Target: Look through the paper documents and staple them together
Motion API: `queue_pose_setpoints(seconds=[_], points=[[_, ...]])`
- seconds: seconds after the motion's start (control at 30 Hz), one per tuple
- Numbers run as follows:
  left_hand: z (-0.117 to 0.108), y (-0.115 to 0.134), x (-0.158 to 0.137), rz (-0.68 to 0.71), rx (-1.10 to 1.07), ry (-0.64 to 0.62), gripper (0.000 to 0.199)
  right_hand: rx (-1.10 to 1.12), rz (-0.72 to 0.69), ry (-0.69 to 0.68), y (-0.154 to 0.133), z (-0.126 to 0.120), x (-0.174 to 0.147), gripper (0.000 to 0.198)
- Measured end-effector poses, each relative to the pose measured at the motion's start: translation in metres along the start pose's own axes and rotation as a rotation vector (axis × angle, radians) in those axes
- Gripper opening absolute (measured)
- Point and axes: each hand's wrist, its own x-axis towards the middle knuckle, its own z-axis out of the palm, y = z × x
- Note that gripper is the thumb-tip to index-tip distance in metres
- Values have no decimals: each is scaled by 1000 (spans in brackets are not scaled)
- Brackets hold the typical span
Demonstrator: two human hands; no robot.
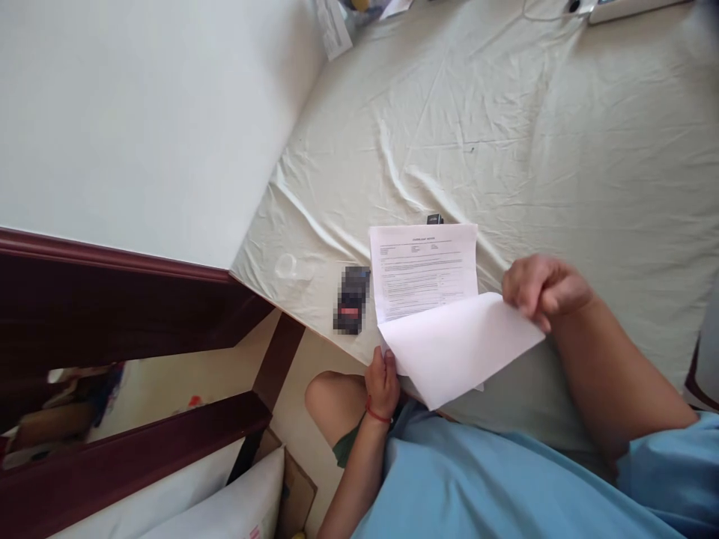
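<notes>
Several sheets of printed paper [427,269] lie near the edge of the cloth-covered table. The top sheet [460,344] is folded back toward me, its blank side showing. My right hand [544,288] is closed at this sheet's right edge, thumb and fingers pinching it. At the lower left corner of the papers, my left hand [383,383] is closed on the stack, with part of its grip hidden; a red string circles that wrist. Left of the papers lies a dark rectangular object [351,299], blurred by pixelation. A small black item [434,219] pokes out behind the papers' top edge.
A clear, cup-like container [286,266] stands at the table's left edge. The wrinkled pale cloth [505,135] spreads over the tabletop. A white wall [140,112] and dark red wooden boards [112,277] border the left side. A white device [629,9] sits at the far right.
</notes>
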Motion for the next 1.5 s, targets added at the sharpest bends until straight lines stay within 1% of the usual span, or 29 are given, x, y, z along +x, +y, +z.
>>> queue_pose_setpoints(seconds=[0.03, 0.07, 0.1, 0.13, 0.17, 0.2, 0.3, 0.37, 0.4, 0.47, 0.57, 0.6, 0.67, 0.73, 0.8, 0.97, 1.07, 1.13, 1.2, 1.27, 1.3, 1.37, 1.43, 1.5], points=[[-1, 1, 0, -1, -1, -5, 48, -11, -24, 331, 3, 1, 2, 37], [-2, 2, 0, -2, 1, -12, 48, -50, -28, 633, 5, 2, 5, 32], [-3, 3, 0, -2, 2, -21, 47, -119, -28, 842, 8, 2, 8, 26], [-4, 3, -1, 0, 0, -33, 47, -222, -27, 965, 10, 4, 12, 21], [-5, 3, -1, 7, -8, -49, 47, -350, -20, 1004, 13, 5, 16, 19], [-5, 2, -1, 16, -18, -65, 48, -477, -15, 1000, 15, 6, 19, 20], [-6, -1, -2, 49, -46, -93, 51, -783, 33, 873, 24, 10, 25, 41], [-5, -4, -3, 73, -57, -88, 53, -885, 83, 805, 28, 11, 26, 50], [-5, -5, -3, 83, -62, -82, 53, -905, 100, 792, 29, 11, 25, 49], [-4, -6, -2, 91, -63, -69, 53, -896, 111, 826, 28, 10, 25, 40], [-5, -5, -1, 77, -43, -60, 49, -845, 73, 991, 24, 8, 23, 15], [-5, -4, 0, 73, -41, -60, 47, -823, 58, 1036, 23, 8, 23, 11], [-6, -2, 1, 70, -47, -66, 45, -764, 39, 1067, 22, 8, 22, 14], [-7, -1, 1, 68, -49, -75, 43, -717, 42, 1052, 22, 8, 22, 15], [-7, 0, 2, 63, -33, -80, 43, -719, 55, 1028, 22, 9, 22, 13], [-6, 0, 1, 32, -2, -89, 46, -824, 75, 987, 23, 11, 22, 10], [-6, 2, 0, 36, 5, -88, 45, -914, 47, 964, 22, 13, 23, 10], [-6, 2, 0, 42, 9, -88, 45, -912, 41, 944, 22, 15, 24, 11], [-6, 1, 0, 44, 8, -84, 45, -860, 58, 942, 23, 16, 25, 11], [-6, 0, 0, 43, 10, -73, 46, -833, 79, 950, 24, 17, 25, 16], [-6, 0, 0, 41, 11, -70, 46, -845, 83, 953, 25, 16, 25, 18], [-6, -1, 1, 35, 5, -74, 47, -887, 81, 946, 25, 14, 24, 14], [-6, 0, 1, 28, -11, -84, 46, -923, 73, 918, 25, 12, 23, 11], [-7, 1, 2, 23, -27, -84, 44, -941, 58, 883, 24, 11, 22, 14]])
